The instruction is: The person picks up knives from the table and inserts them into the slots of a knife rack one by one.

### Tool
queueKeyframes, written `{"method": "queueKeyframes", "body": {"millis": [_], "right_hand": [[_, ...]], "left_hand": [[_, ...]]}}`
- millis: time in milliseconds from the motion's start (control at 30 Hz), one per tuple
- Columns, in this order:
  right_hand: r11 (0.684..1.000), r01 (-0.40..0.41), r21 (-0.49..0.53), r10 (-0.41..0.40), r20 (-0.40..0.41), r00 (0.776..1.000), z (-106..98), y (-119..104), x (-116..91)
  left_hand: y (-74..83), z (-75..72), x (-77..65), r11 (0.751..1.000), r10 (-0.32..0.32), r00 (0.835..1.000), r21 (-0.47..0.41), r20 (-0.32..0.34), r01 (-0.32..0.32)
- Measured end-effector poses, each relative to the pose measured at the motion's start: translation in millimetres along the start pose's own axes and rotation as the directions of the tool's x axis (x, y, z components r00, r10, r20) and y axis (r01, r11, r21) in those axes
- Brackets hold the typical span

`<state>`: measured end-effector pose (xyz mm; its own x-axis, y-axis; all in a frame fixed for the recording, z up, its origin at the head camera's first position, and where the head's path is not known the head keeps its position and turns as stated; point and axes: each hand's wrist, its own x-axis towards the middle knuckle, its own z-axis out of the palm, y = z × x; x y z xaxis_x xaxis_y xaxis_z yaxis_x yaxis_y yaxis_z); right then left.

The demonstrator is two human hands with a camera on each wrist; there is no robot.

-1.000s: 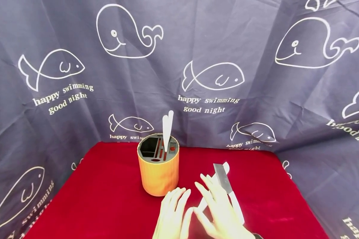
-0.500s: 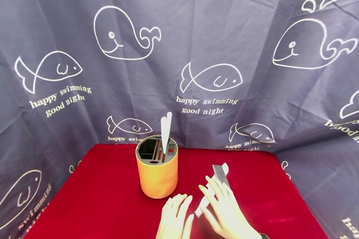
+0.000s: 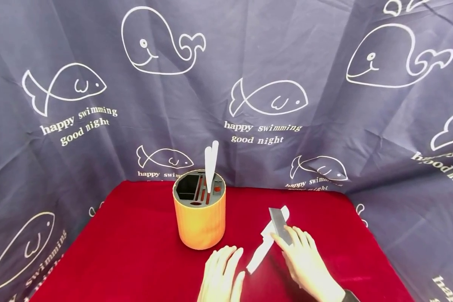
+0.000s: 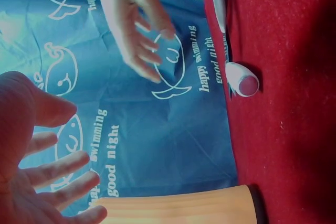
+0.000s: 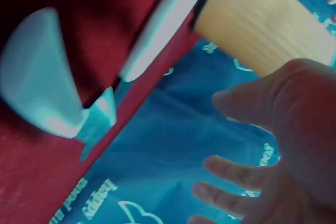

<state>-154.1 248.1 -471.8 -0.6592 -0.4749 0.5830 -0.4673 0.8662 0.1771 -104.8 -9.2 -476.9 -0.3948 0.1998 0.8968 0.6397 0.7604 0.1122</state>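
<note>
On the red cloth lies a cleaver with a broad grey blade (image 3: 278, 222) and a white handle (image 5: 42, 74). It crosses a second white-handled knife (image 3: 259, 254), whose pale blade runs under it. My right hand (image 3: 307, 262) hovers over the cleaver's handle end, hiding the handle in the head view; its fingers are spread loosely and hold nothing. My left hand (image 3: 220, 274) is to the left of the knives, fingers relaxed and holding nothing. In the left wrist view the second knife's white handle (image 4: 244, 80) shows its butt end.
A yellow-orange cylindrical knife block (image 3: 200, 228) with a dark slotted top stands behind the left hand. Two white handles (image 3: 210, 163) lean upright from its slots. Grey-blue cloth (image 3: 264, 163) with fish drawings rises behind and beside the table.
My right hand has moved rightward from over the second knife to above the cleaver's handle. My left hand has drawn back slightly. Both knives stay where they were.
</note>
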Motion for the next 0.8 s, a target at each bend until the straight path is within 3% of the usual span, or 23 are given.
{"method": "queueKeyframes", "body": {"millis": [233, 433, 800], "right_hand": [[0.998, 0.012, -0.061, -0.003, 0.135, 0.991, 8.3, 11.7, -13.4], [0.999, -0.032, -0.039, 0.042, 0.306, 0.951, 7.0, 13.8, -26.8], [0.998, -0.032, -0.05, 0.048, 0.359, 0.932, 13.7, 20.1, -41.6]], "left_hand": [[1.5, -2.2, -2.2, 1.0, -0.001, 1.0, -0.007, 0.013, 0.001], [2.4, -3.5, -5.8, 1.0, 0.003, 1.0, 0.005, 0.007, -0.003], [4.3, -6.9, -10.9, 1.0, -0.005, 1.0, 0.005, 0.016, 0.004]]}}
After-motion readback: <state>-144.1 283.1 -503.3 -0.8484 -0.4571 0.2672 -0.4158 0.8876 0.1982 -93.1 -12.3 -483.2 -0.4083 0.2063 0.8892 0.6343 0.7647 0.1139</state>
